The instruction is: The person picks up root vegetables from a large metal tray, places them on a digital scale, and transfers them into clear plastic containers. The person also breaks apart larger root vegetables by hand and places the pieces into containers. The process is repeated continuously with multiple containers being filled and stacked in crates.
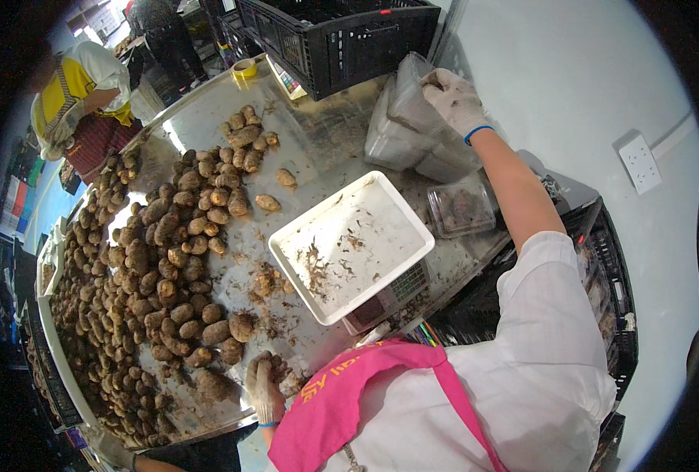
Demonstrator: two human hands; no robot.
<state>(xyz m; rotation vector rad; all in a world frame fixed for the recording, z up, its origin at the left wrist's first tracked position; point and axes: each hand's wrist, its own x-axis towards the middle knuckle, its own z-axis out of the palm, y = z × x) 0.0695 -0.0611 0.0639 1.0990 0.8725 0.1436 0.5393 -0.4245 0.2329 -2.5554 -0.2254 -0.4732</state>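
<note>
My right hand [454, 101], in a soiled knit work glove with a blue cuff, reaches to the back right. Its fingers curl at the edge of a clear plastic clamshell container [411, 94], one of a nested stack [399, 144]. My left hand [265, 386], gloved too, rests low at the near table edge, its fingers bent and dirty. Whether it holds anything is hard to tell. A heap of small brown taro corms [166, 271] spreads beyond it. Between my hands a white plastic tray [355, 248], strewn with root scraps, sits on a digital scale [393, 295].
A filled clear container [461, 209] lies right of the tray. Black crates stand at the back [373, 50] and right [618, 295]. Yellow tape [244, 69] sits by the far edge. A co-worker [84, 112] stands far left; another person's gloved hand [106, 446] is at bottom left.
</note>
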